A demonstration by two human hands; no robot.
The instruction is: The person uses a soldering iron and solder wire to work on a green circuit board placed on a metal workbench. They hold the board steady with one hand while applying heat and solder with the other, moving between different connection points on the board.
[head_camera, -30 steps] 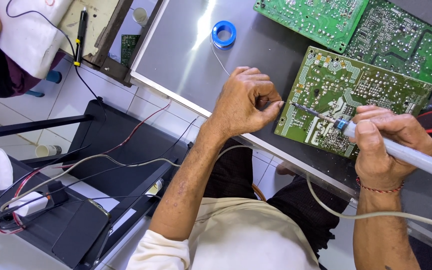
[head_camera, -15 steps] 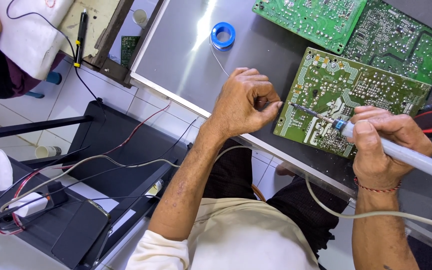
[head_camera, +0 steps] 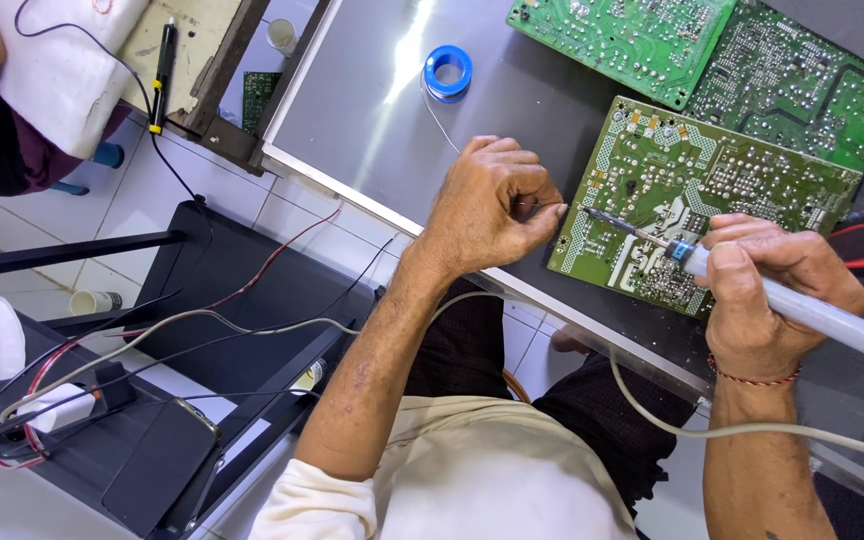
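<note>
While the right hand [head_camera: 767, 290] gripped a white soldering iron [head_camera: 752, 285], tip on the green circuit board [head_camera: 697, 200], the left hand [head_camera: 487, 205] pinched thin solder wire [head_camera: 439, 122], fingers curled.

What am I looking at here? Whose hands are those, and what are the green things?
The camera sits on a person's head and looks down at their own two hands. The right hand holds a soldering iron, a hot pen-shaped tool, with its tip on a green circuit board. The left hand pinches a thin solder wire that runs from a blue spool. Two more green boards lie further back on the grey table.
</note>
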